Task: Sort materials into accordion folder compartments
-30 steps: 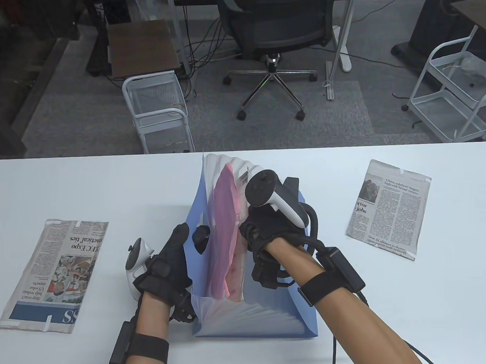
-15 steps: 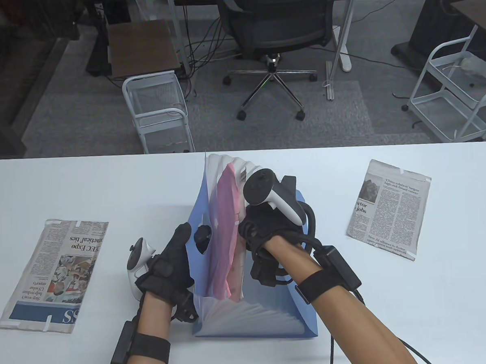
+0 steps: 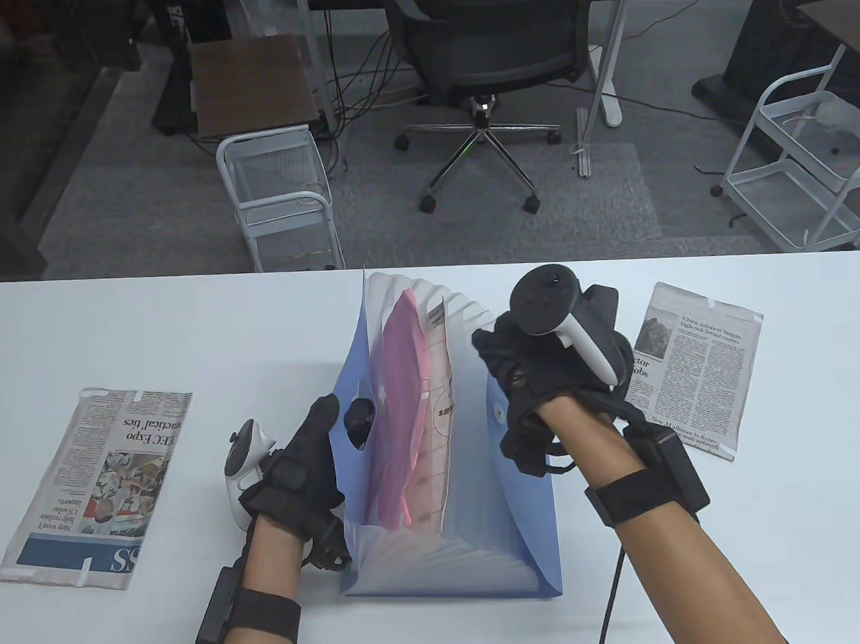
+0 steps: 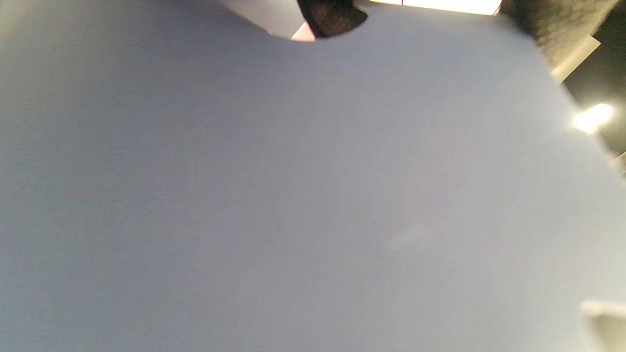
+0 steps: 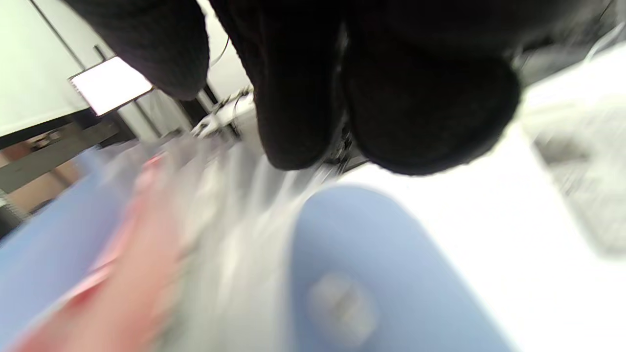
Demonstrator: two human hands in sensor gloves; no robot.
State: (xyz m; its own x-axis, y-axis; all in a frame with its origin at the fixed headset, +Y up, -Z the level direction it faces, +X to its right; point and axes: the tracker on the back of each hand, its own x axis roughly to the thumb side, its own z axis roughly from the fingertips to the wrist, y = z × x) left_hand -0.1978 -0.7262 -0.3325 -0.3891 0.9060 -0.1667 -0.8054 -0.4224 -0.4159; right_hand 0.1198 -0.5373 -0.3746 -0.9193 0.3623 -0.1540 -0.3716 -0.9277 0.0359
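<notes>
- Left hand [image 3: 294, 473] is gripping the folder [image 3: 527, 533] wall, holding it open.
- Right hand [image 3: 548, 373] is hovering empty, fingers curled.
- Next, probably: reaching for the right newspaper [image 3: 691, 366].

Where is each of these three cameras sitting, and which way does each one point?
Table view: from above, down at the table; left hand holds the blue folder, right hand beside it.
Left wrist view: pressed close to the folder's blue wall; one dark glove bit at top.
Right wrist view: blurred, gloved fingers above the folder.
All share the folder.
</notes>
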